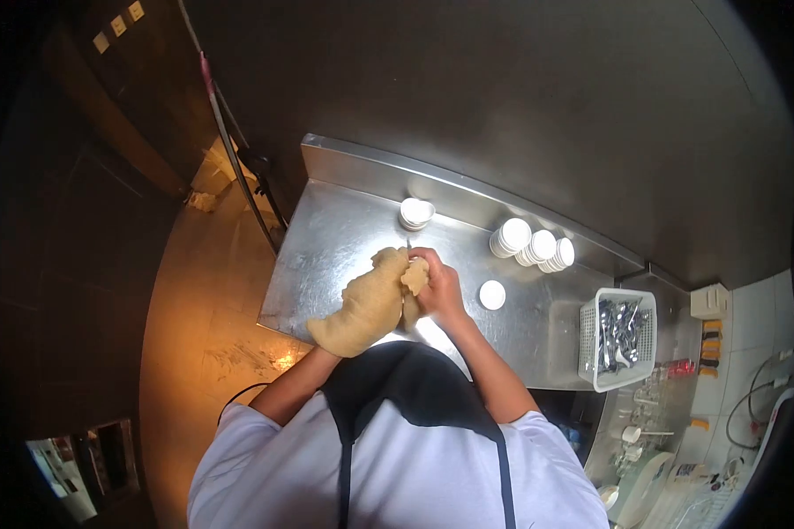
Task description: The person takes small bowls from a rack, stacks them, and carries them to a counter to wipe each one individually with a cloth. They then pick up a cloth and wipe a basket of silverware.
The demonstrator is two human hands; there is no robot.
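One tan cloth (362,304), bunched, was held above the left part of a steel counter (318,229). It was gripped in the closed right hand (439,284); the left hand was covered by the cloth, its hold indeterminable. One stack of white cups (415,214) was placed just beyond. Farther right were set three similar stacks (538,248), one round white item (492,294) and one white basket (588,346) filled with metal cutlery (622,333).

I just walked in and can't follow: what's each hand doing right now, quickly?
Left hand: hidden under the tan cloth, so open or closed cannot be told.
Right hand: closed, holding a bunched part of the cloth.
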